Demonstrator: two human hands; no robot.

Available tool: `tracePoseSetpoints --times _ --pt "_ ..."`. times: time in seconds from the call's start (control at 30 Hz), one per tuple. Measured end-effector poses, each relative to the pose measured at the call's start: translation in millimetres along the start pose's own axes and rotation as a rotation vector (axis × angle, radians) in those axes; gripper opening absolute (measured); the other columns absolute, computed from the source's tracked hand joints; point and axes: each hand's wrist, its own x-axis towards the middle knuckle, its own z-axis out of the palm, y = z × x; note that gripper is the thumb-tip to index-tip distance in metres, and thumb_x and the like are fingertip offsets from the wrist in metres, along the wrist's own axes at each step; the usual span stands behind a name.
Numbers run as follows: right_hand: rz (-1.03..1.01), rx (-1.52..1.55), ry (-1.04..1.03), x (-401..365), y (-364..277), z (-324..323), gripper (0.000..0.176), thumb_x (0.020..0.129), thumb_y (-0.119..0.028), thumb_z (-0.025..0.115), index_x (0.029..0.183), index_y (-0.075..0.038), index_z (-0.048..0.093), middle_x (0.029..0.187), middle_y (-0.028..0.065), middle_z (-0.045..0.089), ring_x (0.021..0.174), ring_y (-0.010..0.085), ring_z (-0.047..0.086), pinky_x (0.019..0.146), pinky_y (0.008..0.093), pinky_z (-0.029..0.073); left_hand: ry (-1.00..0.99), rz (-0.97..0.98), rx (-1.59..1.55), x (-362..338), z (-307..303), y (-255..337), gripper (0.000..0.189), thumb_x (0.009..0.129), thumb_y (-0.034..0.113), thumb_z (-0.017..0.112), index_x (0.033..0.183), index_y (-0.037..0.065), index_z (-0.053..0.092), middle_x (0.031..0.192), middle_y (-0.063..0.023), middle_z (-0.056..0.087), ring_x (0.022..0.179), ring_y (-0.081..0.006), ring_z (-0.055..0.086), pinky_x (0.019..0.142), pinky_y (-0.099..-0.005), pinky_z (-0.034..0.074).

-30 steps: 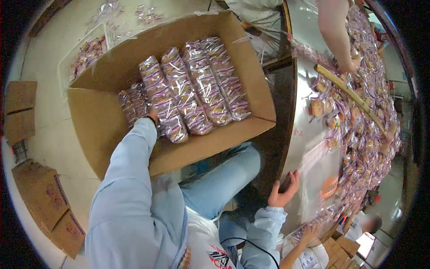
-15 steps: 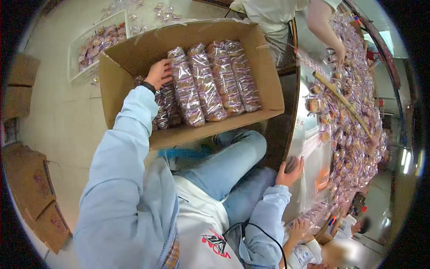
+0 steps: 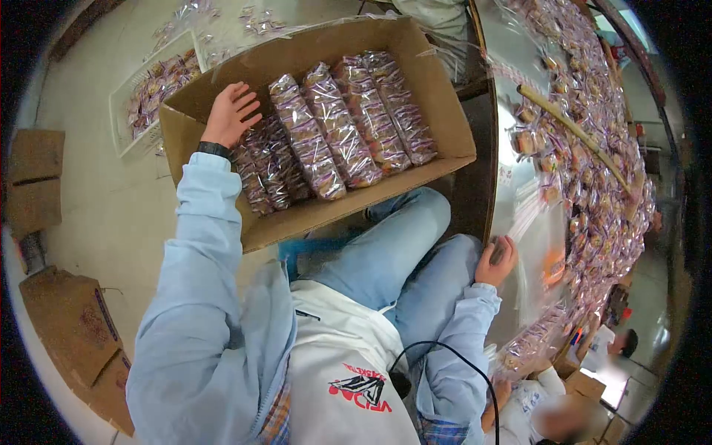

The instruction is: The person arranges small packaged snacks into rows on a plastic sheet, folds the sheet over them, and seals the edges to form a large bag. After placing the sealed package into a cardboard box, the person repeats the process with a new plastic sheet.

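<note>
My left hand [image 3: 232, 115] is empty, its grip wide with the fingers spread. It has just come off the top end of the nearest high row and is now over the box's left side. That row stays in line with the others, so I think it sits well without my help.

The big brown cardboard box [image 3: 441, 122] is by my knees, next to the silvery tabletop [image 3: 512, 182]. In it are four long high rows of small clear plastic packs with purple edges [image 3: 341, 122]. They look shiny and a bit crinkly, with tan food inside. They lie side by side on a slant. Lower, darker rows of packs [image 3: 263, 167] are to their left, near my fingers.

My right hand [image 3: 496, 261] is at the tabletop's edge, its fingers bent. I cannot tell if it holds something. Flat clear plastic bags [image 3: 530, 282] are just beside it. Past them is a big heap of packs [image 3: 593, 215], with a long wooden stick [image 3: 575, 137] on it.
</note>
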Motion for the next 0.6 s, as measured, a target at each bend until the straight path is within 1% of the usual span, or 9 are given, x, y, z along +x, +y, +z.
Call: tracePoseSetpoints --times 0.07,0.13,0.17,0.23,0.3,0.33,0.4,0.5,0.6 --pt "0.004 0.032 -0.047 -0.3 4.7 2.5 0.024 0.088 -0.01 0.069 0.111 -0.005 0.07 0.124 0.0151 0.066 0.117 0.0367 0.059 0.104 0.0482 0.045 0.038 0.072 0.167 -4.4 7.3 -3.8 0.067 0.102 0.046 0.056 0.155 0.008 0.04 0.159 -0.0168 0.04 0.141 -0.0326 0.045 0.114 -0.051 0.042" --pt "0.005 0.04 -0.047 1.6 7.2 0.9 0.021 0.088 -0.01 0.069 0.108 -0.006 0.07 0.12 0.0142 0.068 0.114 0.0365 0.06 0.102 0.0474 0.046 0.031 -0.042 0.289 11.1 -2.8 -30.2 0.072 0.097 0.052 0.061 0.156 0.015 0.041 0.157 -0.014 0.041 0.142 -0.0321 0.042 0.109 -0.0486 0.042" --pt "0.002 0.036 -0.033 2.5 2.5 0.5 0.02 0.088 -0.01 0.069 0.107 -0.006 0.071 0.118 0.014 0.069 0.112 0.0365 0.061 0.1 0.0472 0.046 -0.011 -0.092 0.322 13.0 -10.6 -47.9 0.071 0.094 0.055 0.063 0.15 0.014 0.047 0.152 -0.0109 0.043 0.132 -0.0294 0.048 0.105 -0.0459 0.044" --pt "0.001 0.069 -0.012 1.3 -2.7 0.5 0.016 0.087 -0.008 0.069 0.102 -0.006 0.071 0.117 0.0139 0.069 0.109 0.036 0.061 0.097 0.0466 0.048 0.07 -0.1 0.293 -19.4 9.5 -67.9 0.051 0.092 0.044 0.071 0.131 0.014 0.057 0.131 -0.0037 0.051 0.107 -0.0208 0.051 0.094 -0.0426 0.048" --pt "0.019 0.068 -0.029 0.4 -6.4 -1.5 0.016 0.086 -0.007 0.069 0.101 -0.006 0.071 0.116 0.0135 0.069 0.108 0.0359 0.062 0.096 0.0465 0.048 0.106 -0.062 0.351 -31.0 10.3 -96.2 0.055 0.091 0.035 0.074 0.136 0.011 0.053 0.108 -0.0006 0.059 0.1 -0.017 0.054 0.091 -0.0398 0.048" --pt "0.026 0.066 -0.034 2.1 -5.8 -0.7 0.016 0.085 -0.006 0.069 0.101 -0.006 0.071 0.116 0.0133 0.069 0.107 0.0358 0.062 0.095 0.0464 0.048 0.039 -0.021 0.311 -39.9 9.3 -107.3 0.077 0.088 0.035 0.078 0.15 0.007 0.041 0.126 -0.0073 0.06 0.113 -0.0202 0.056 0.095 -0.0404 0.047" --pt "0.004 0.076 -0.028 -0.1 -3.0 -1.2 0.016 0.085 -0.003 0.069 0.101 -0.006 0.071 0.114 0.0126 0.07 0.106 0.0356 0.062 0.094 0.046 0.049 0.094 0.09 0.58 -67.7 34.4 -105.2 0.095 0.086 0.036 0.081 0.158 0.003 0.027 0.148 -0.0137 0.052 0.127 -0.024 0.054 0.096 -0.0429 0.047" --pt "0.02 0.097 -0.028 5.1 -11.8 -4.8 0.016 0.084 -0.002 0.068 0.099 -0.006 0.072 0.113 0.0118 0.07 0.106 0.0347 0.062 0.095 0.0457 0.049 0.093 0.169 0.7 -60.0 42.5 -118.2 0.111 0.084 0.04 0.083 0.161 -0.006 0.017 0.163 -0.0242 0.033 0.142 -0.0346 0.043 0.111 -0.0451 0.041" --pt "0.027 0.142 -0.013 6.3 -17.6 -8.5 0.016 0.082 -0.003 0.069 0.098 -0.007 0.072 0.113 0.0115 0.07 0.106 0.0345 0.062 0.094 0.0451 0.049 0.113 -0.162 0.701 -40.5 58.4 -116.9 0.113 0.083 0.041 0.084 0.159 -0.009 0.017 0.162 -0.0242 0.036 0.144 -0.0344 0.041 0.114 -0.0456 0.038"
